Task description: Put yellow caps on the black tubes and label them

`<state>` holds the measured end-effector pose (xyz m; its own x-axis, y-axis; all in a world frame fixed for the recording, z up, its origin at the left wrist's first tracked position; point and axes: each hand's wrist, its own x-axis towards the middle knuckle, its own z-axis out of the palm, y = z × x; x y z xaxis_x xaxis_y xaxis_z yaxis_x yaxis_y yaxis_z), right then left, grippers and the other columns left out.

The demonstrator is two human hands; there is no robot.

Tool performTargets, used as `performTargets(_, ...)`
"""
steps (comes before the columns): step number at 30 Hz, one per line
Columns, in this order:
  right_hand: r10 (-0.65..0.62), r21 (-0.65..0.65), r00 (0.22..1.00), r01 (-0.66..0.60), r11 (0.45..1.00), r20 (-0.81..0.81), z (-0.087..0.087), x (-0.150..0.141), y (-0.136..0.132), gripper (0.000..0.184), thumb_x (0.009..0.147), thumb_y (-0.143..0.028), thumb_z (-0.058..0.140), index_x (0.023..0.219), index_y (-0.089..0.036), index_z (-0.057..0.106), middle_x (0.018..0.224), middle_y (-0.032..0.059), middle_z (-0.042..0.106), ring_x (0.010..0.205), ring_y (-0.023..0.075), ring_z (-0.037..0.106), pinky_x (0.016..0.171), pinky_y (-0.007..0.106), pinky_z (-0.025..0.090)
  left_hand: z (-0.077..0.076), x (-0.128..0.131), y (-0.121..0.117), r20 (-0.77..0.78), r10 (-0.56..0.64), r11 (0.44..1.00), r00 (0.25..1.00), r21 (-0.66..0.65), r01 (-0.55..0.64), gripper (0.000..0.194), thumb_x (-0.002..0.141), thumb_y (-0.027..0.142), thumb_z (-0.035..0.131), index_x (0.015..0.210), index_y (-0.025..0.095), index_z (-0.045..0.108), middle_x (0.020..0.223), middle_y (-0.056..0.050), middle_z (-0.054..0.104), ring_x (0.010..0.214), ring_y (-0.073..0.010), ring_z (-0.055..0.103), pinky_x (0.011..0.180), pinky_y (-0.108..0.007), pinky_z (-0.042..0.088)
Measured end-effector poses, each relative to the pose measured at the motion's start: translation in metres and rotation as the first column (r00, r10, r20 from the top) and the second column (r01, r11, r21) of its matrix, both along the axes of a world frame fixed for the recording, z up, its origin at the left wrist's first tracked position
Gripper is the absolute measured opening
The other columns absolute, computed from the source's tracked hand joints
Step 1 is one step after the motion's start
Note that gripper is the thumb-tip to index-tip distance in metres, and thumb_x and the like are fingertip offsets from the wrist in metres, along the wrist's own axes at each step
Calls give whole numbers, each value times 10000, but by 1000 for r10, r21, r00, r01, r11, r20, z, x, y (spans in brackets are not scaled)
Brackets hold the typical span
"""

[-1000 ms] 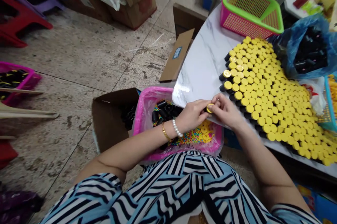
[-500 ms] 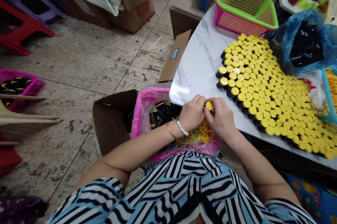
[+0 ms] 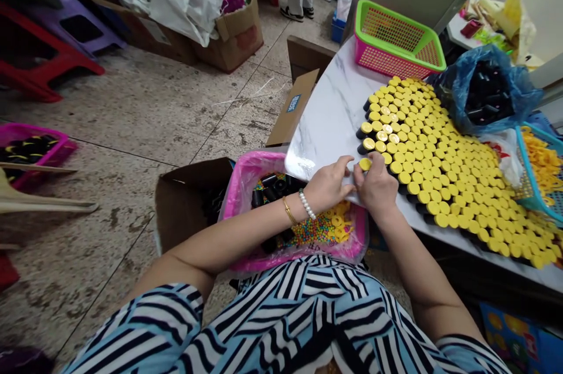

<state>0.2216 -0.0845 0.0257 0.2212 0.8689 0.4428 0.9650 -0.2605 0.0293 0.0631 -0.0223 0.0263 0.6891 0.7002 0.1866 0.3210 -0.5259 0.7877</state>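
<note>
My right hand [image 3: 379, 189] grips a small black bottle with a yellow cap [image 3: 365, 164], held upright over the table edge beside the rows. My left hand [image 3: 328, 186] is just left of it, thumb and index finger apart, with nothing seen between them. Many more yellow-capped black bottles [image 3: 431, 157] stand packed together on the white marbled table [image 3: 323, 110]. Below my hands is a plastic-lined pink basin [image 3: 233, 186] with black bottles [image 3: 275, 186], small coloured beads [image 3: 314, 230] and loose yellow caps [image 3: 341, 224].
A green and pink basket [image 3: 398, 40] stands at the table's back, near a blue bag of black bottles [image 3: 488, 89]. At the right is a blue basket of yellow pieces [image 3: 543, 157]. An open cardboard box [image 3: 185, 210] sits left of the basin.
Both hands have moved right, from above the basin to the table edge, with the yellow-capped bottle in my right hand. My left fingers have let go and parted. The view has tilted up slightly.
</note>
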Motion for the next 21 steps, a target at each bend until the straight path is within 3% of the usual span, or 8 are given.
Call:
performTargets(4, -126, -63, 992, 127, 990, 19, -9, 22, 16, 352, 1026, -427, 502, 1228, -141, 528, 813, 86, 720, 596, 182, 616, 537, 264, 269, 4, 11, 11, -17, -9, 1000, 1000, 20, 9, 237, 849, 258, 735, 1035, 155, 628, 1013, -79, 723, 858, -184, 683, 842, -333, 555)
performTargets(7, -142, -47, 990, 141, 989, -19, -16, 26, 20, 339, 1038, -436, 470, 1200, -147, 539, 790, 84, 712, 594, 175, 598, 550, 262, 271, 4, 34, 33, -25, -15, 997, 1000, 80, 17, 126, 899, 236, 644, 988, 151, 671, 987, -92, 725, 949, -217, 673, 916, -371, 537)
performTargets(13, -121, 14, 989, 123, 992, -81, -21, 26, 20, 312, 1023, -419, 471, 1174, -155, 542, 774, 64, 707, 576, 176, 583, 553, 275, 293, 0, 79, 87, -55, 28, 995, 998, 102, -22, 102, 876, 222, 617, 861, 181, 709, 984, -107, 737, 940, -243, 662, 918, -410, 531)
performTargets(17, -101, 39, 990, 105, 994, -96, -22, 24, 26, 285, 1008, -398, 488, 1153, -159, 538, 750, 49, 703, 561, 179, 583, 545, 275, 290, 7, 91, 104, -116, 12, 994, 993, 112, 1, 153, 879, 236, 629, 742, 201, 686, 863, -77, 735, 831, -233, 666, 844, -413, 543)
performTargets(21, -89, 33, 988, 94, 995, -129, -19, 22, 31, 285, 1004, -367, 485, 1175, -142, 529, 778, 85, 711, 561, 187, 581, 544, 288, 293, 14, 98, 116, -159, 7, 989, 987, 146, 16, 145, 883, 270, 676, 775, 177, 700, 850, -61, 720, 842, -222, 670, 857, -391, 544)
